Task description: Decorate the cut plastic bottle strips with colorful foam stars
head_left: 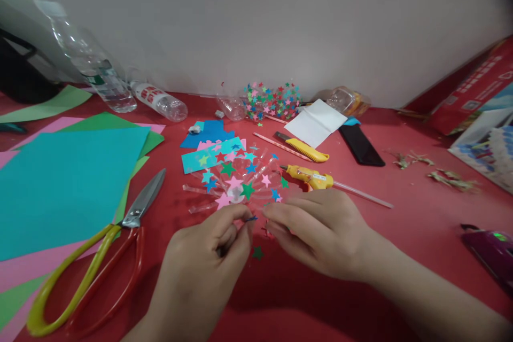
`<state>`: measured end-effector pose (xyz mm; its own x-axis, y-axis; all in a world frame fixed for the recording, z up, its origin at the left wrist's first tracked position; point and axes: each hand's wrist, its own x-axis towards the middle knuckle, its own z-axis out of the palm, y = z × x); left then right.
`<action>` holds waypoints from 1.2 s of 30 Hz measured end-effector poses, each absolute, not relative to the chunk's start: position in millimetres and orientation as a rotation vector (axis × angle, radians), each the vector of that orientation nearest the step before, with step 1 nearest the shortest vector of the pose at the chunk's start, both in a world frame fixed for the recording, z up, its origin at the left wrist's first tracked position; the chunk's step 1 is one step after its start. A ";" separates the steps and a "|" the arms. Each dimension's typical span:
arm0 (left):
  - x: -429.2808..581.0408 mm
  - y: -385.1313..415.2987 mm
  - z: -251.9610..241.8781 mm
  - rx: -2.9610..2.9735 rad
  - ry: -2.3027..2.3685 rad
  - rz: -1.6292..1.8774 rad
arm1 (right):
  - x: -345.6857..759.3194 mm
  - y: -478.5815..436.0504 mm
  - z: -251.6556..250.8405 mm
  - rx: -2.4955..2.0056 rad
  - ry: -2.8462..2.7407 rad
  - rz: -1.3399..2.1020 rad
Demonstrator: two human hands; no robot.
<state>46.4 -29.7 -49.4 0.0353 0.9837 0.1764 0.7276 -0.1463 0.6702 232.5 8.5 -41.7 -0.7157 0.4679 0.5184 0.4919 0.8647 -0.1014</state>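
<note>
Between thumb and forefinger, my left hand (204, 267) pinches a small blue paper star (251, 218), seen nearly edge-on. Just to its right, my right hand (320, 227) has its fingers bent together; what they hold, if anything, I cannot make out, though a bit of red shows beneath the fingertips. Beyond both hands lies a clear plastic bottle piece (235, 192) cut into splayed strips, with pink, green, blue and red stars on it. A loose green star (257, 252) rests below my fingers. The yellow glue gun (310, 175), with its glue stick sticking out, lies behind my right hand.
Large scissors (134, 216) lie on colored paper sheets (72, 181) at left. A yellow cutter (306, 148), striped straw (276, 144) and black phone-like slab (360, 144) lie farther back. Plastic bottles (160, 101) and a star-covered bottle (272, 101) line the wall.
</note>
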 end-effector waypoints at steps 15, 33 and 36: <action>46.9 -29.6 -47.6 1.854 1.735 0.933 | 231.8 9.0 -39.8 -0.704 -2.475 -0.117; 43.5 -28.9 -53.0 1.831 1.697 1.023 | 232.0 8.6 -39.4 -0.679 -2.471 -0.154; 42.5 -28.5 -54.0 1.921 1.663 1.044 | 232.1 8.5 -39.2 -0.682 -2.470 -0.167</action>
<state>42.5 -28.5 -54.0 0.0176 0.9603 0.2786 0.6680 -0.2186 0.7113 232.1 8.5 -39.2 -0.7101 0.4346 0.5539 0.5053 0.8625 -0.0290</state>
